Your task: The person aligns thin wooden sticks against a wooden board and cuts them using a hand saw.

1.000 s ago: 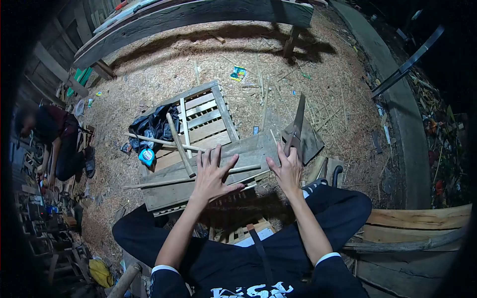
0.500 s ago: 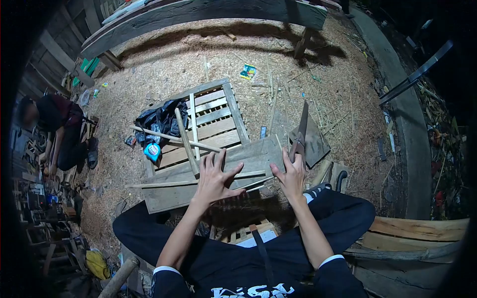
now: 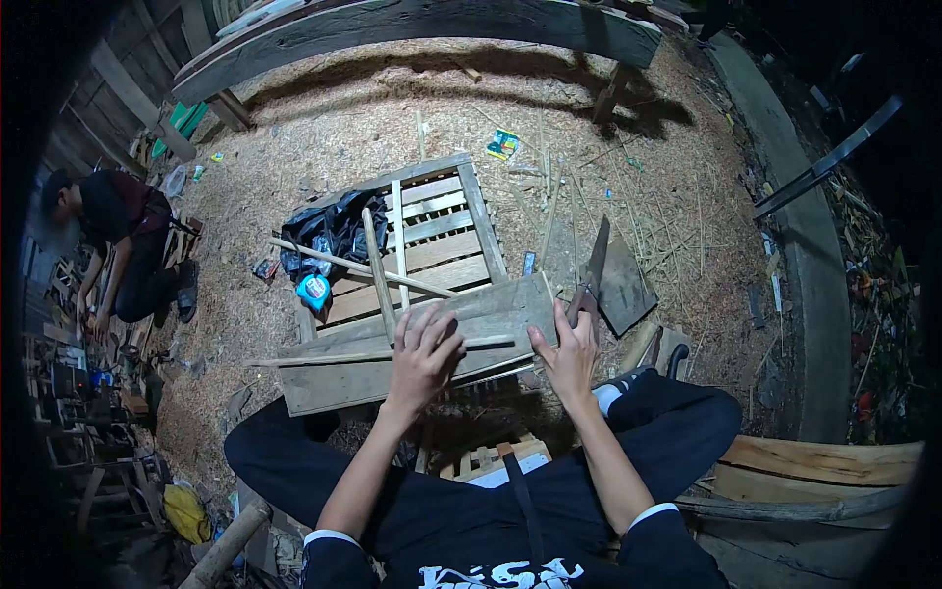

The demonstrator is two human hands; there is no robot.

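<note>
My left hand is curled over a thin wooden strip, gripping it above a wide grey plank. The strip lies along the plank and sticks out past its left end. At the plank's right end is my right hand, with thumb and index finger extended and the other fingers around the handle of a handsaw. The saw blade points up and away from me. Two more sticks, a thicker one and a thin one, cross beyond my left hand.
Beyond the plank lies a slatted wooden frame with a black plastic bag and a blue tape measure. A long timber beam spans the back. Another person crouches at left. Sawdust covers the ground.
My left hand's spread fingers have drawn together around the strip, which has slid slightly left along the plank. My right hand stays by the plank's end with the saw. The view has shifted slightly.
</note>
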